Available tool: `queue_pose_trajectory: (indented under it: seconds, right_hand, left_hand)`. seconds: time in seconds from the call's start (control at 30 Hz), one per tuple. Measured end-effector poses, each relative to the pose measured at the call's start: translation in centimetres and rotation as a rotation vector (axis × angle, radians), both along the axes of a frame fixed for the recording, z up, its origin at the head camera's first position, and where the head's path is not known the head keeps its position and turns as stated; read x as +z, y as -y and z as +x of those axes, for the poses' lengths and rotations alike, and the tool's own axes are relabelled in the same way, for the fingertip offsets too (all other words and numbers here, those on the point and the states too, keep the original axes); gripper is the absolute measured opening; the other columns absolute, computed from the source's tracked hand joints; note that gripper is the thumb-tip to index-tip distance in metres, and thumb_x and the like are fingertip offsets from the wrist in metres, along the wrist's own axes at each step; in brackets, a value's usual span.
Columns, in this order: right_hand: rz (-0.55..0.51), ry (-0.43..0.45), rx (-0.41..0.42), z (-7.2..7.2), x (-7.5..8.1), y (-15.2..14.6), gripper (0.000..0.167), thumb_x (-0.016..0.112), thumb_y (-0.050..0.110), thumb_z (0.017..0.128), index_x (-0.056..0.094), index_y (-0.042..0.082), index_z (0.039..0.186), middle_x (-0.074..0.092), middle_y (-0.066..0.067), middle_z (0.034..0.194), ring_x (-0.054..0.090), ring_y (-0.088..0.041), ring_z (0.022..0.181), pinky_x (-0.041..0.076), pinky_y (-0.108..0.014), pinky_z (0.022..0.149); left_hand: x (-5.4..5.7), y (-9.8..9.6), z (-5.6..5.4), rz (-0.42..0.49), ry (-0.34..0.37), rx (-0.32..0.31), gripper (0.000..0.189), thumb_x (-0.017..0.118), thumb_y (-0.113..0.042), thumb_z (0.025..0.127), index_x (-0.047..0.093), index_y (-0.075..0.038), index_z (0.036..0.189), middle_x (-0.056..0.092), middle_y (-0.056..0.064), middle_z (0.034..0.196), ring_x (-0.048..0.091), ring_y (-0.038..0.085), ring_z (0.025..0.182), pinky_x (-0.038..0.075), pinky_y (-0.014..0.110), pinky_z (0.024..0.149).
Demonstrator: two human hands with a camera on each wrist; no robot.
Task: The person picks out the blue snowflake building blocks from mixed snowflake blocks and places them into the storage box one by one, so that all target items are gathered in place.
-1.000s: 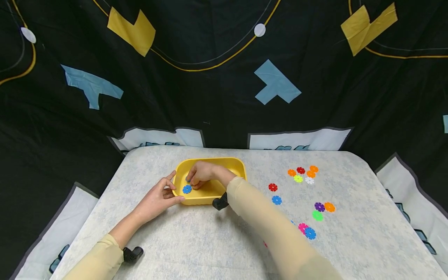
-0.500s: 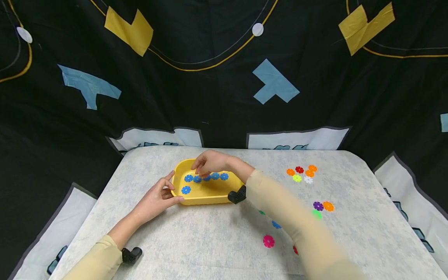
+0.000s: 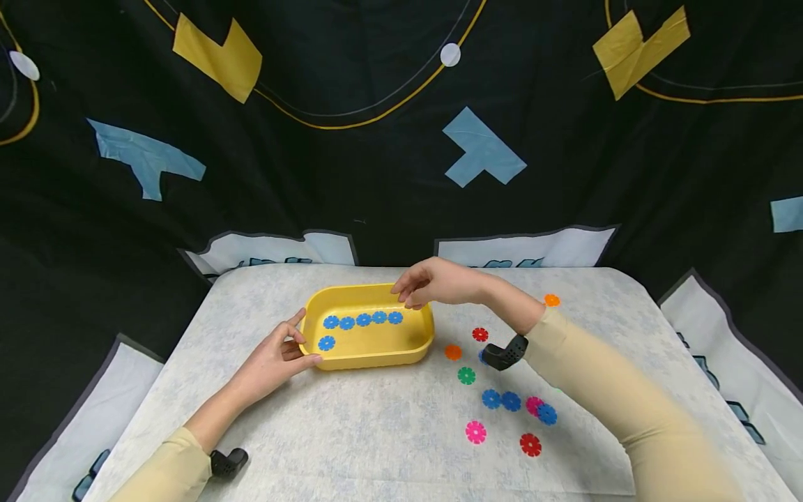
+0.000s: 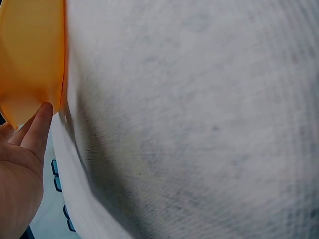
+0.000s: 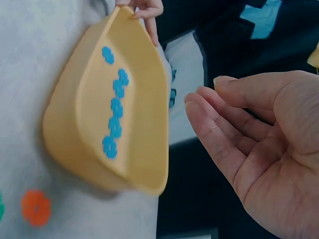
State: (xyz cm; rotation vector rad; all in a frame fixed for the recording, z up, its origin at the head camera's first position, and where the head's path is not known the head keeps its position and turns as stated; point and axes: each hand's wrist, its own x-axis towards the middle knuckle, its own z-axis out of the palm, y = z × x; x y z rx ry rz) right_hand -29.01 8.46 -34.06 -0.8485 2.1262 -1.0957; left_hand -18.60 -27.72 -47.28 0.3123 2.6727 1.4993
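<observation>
My left hand (image 3: pixel 272 362) grips the left end of a yellow plastic tray (image 3: pixel 376 360), its thumb at the front corner and fingers along the side. The left wrist view shows that hand (image 4: pixel 22 174) against the tray's end (image 4: pixel 32 50). Inside lie several blue notched discs (image 3: pixel 364 319) in a row, touching or nearly so, with a single blue disc (image 3: pixel 326 343) below the row's left end. Over the tray's back right corner hovers my right hand (image 3: pixel 445 281), fingers loosely bent. Nothing shows between its fingertips in the right wrist view, where the hand (image 5: pixel 269 129) appears beside the tray.
Loose notched discs lie right of the tray: an orange one (image 3: pixel 453 352), a green one (image 3: pixel 466 376), a pink one (image 3: pixel 476 432), reds (image 3: pixel 530 445) and blues (image 3: pixel 511 401). My right forearm hides part of the table there. A black curtain (image 3: pixel 376 188) hangs behind.
My right hand has risen out of the tray and moved right, uncovering the row of blue discs. My left hand keeps its hold on the tray. The head view has shifted slightly.
</observation>
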Motion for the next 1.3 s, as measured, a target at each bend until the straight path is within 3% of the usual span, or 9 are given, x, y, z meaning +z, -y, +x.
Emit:
queue_pose_trajectory:
  seconds: [0.23, 0.43, 0.63, 0.9, 1.07, 1.3]
  right_hand:
    - [0.005, 0.006, -0.106, 1.3, -1.3, -5.4, 0.028, 0.065, 0.009, 0.099, 0.068, 0.008, 0.127, 0.07, -0.008, 0.118, 0.064, -0.031, 0.106, 0.058, -0.035, 0.09]
    - [0.043, -0.017, -0.219, 3.0, -4.5, -9.7, 0.025, 0.068, 0.013, 0.1, 0.07, 0.009, 0.124, 0.072, -0.005, 0.116, 0.066, -0.031, 0.107, 0.057, -0.043, 0.095]
    - [0.096, -0.105, -0.279, 4.7, -7.3, -12.9, 0.026, 0.069, 0.013, 0.099, 0.071, 0.008, 0.124, 0.072, -0.01, 0.12, 0.066, -0.023, 0.107, 0.057, -0.039, 0.093]
    - [0.088, -0.184, -0.31, 5.9, -8.8, -15.6, 0.026, 0.07, 0.012, 0.098, 0.071, 0.003, 0.123, 0.072, -0.013, 0.117, 0.065, -0.024, 0.106, 0.056, -0.035, 0.089]
    - [0.097, -0.181, -0.352, 6.2, -10.0, -16.5, 0.027, 0.071, 0.01, 0.097, 0.071, 0.002, 0.122, 0.073, -0.011, 0.112, 0.064, -0.023, 0.099, 0.056, -0.029, 0.082]
    - [0.092, -0.167, -0.361, 6.2, -11.5, -16.2, 0.03, 0.076, 0.012, 0.093, 0.071, 0.003, 0.121, 0.071, -0.007, 0.107, 0.062, -0.022, 0.096, 0.055, -0.029, 0.08]
  left_hand:
    - [0.0, -0.1, 0.0, -0.014, 0.001, 0.01, 0.058, 0.084, -0.043, 0.084, 0.046, -0.007, 0.108, 0.02, 0.006, 0.169, 0.061, 0.036, 0.126, 0.054, 0.033, 0.097]
    - [-0.3, -0.1, 0.0, -0.005, 0.002, 0.008, 0.057, 0.084, -0.041, 0.085, 0.046, -0.005, 0.108, 0.019, 0.007, 0.169, 0.061, 0.037, 0.125, 0.055, 0.032, 0.096]
    - [-0.3, -0.2, 0.0, -0.001, 0.004, 0.013, 0.056, 0.084, -0.04, 0.085, 0.045, -0.007, 0.108, 0.019, 0.008, 0.169, 0.06, 0.037, 0.127, 0.055, 0.03, 0.096]
    - [-0.2, -0.2, 0.1, 0.007, 0.011, 0.014, 0.055, 0.084, -0.04, 0.085, 0.045, -0.008, 0.108, 0.018, 0.008, 0.17, 0.058, 0.038, 0.128, 0.054, 0.028, 0.096]
    - [-0.2, -0.2, 0.1, 0.012, 0.008, 0.009, 0.055, 0.084, -0.04, 0.085, 0.045, -0.008, 0.108, 0.018, 0.008, 0.17, 0.059, 0.038, 0.128, 0.054, 0.028, 0.096]
    - [-0.1, -0.2, 0.1, 0.017, 0.007, 0.009, 0.055, 0.084, -0.039, 0.086, 0.045, -0.007, 0.107, 0.018, 0.008, 0.17, 0.057, 0.038, 0.129, 0.054, 0.028, 0.097]
